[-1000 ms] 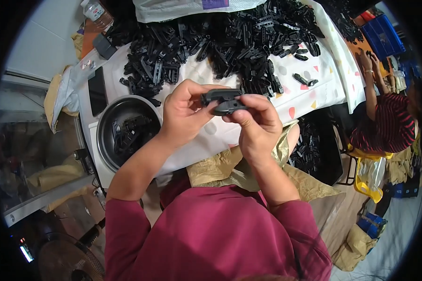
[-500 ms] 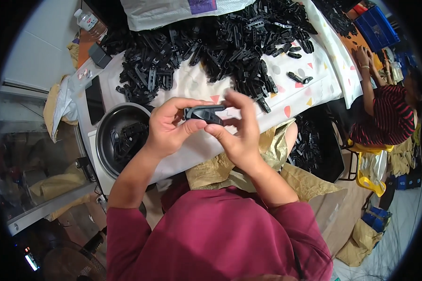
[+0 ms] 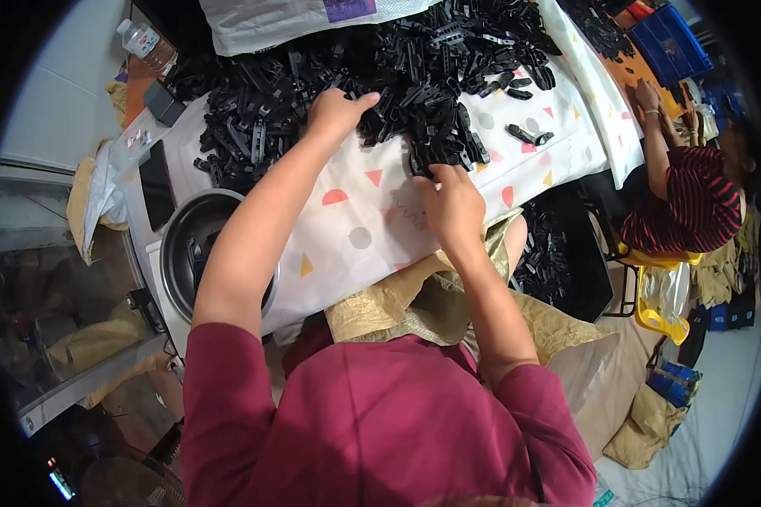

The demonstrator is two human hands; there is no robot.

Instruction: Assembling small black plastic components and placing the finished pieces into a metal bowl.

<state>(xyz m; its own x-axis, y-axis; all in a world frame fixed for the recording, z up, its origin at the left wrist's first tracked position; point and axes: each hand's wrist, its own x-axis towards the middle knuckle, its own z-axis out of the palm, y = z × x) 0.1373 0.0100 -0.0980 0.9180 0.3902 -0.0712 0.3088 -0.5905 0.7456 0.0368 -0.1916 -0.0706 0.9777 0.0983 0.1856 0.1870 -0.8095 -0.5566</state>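
Observation:
A large heap of black plastic parts [image 3: 254, 127] covers the far half of the table. Over its near middle edge is my left hand [image 3: 334, 118], thumb stretched out to the right and apart from the other fingers, which are partly hidden against the heap. Farther right, my right hand [image 3: 457, 207] has its thumb and fingers closed around a black plastic part [image 3: 420, 164] at the heap's near tip. The fingers cover some of that part, and its exact kind is unclear.
A steel bowl [image 3: 172, 283] with some black parts stands at left. A white sack [image 3: 271, 25] lies behind the heap. Two loose black parts [image 3: 522, 133] lie at right. Below the table's right edge is a black bin [image 3: 596, 283]. A person in a striped shirt [image 3: 681, 198] works at far right.
Both hands held a black plastic part together in front of me. They have since separated: the left reached forward to the heap, the right moved to the heap's near tip. The earlier part is out of sight.

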